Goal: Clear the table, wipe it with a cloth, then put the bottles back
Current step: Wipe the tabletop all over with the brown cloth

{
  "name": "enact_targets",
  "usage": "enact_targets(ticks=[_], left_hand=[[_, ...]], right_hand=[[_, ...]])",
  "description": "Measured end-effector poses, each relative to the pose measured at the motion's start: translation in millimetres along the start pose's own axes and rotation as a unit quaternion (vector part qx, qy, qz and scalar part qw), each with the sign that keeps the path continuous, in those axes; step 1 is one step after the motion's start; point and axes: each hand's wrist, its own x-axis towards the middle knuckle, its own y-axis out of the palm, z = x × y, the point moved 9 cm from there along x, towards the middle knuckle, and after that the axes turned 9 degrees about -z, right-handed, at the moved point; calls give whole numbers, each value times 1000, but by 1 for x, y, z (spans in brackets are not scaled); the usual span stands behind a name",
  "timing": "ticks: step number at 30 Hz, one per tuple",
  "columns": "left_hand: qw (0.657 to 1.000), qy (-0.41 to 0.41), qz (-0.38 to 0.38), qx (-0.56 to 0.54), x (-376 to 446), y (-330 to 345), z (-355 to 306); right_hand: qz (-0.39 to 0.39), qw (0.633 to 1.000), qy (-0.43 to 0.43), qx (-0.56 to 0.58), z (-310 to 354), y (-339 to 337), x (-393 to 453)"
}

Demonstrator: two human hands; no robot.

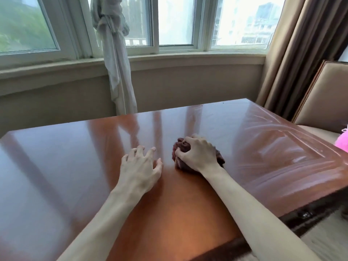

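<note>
With no bottles on the table (75, 166), I judge wiping in hand: right hand (195, 154) clamped on cloth (180, 147), centre. Left hand (140, 166), at its 9 o'clock, splayed, empty. Next: sweep toward 12.

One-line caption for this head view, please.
Right hand presses a bunched dark-red cloth on the wooden table; left hand open beside it.

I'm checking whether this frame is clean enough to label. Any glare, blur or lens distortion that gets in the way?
Head view: window light throws broad pale glare across the glossy table, strongest at right; the fisheye lens bends the window sill; the windows are overexposed; the right hand gripping the dark red cloth and the left hand look fairly sharp.
</note>
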Motion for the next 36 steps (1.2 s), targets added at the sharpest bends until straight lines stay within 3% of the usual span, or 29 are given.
enact_targets(ticks=[7, 14, 20, 28, 31, 34, 36], left_hand=[[1000, -15, 15, -6, 124, 62, 27], [999, -36, -1, -6, 142, 86, 38], [999, -38, 22, -18, 143, 84, 36], [996, -37, -14, -74, 138, 72, 35], [996, -41, -28, -77, 137, 70, 37], [996, -42, -19, -71, 135, 74, 36], [997, -43, -18, -63, 138, 76, 38]], right_hand=[[3, 999, 32, -11, -47, 79, 156], [-22, 997, 73, -26, -92, 146, 283], [16, 1000, 26, -7, -66, 128, 224], [51, 981, -163, 88, 38, 47, 33], [47, 987, -135, 76, 31, 60, 69], [14, 999, -36, 15, 7, 104, 153], [6, 1000, -27, 2, 16, 139, 196]])
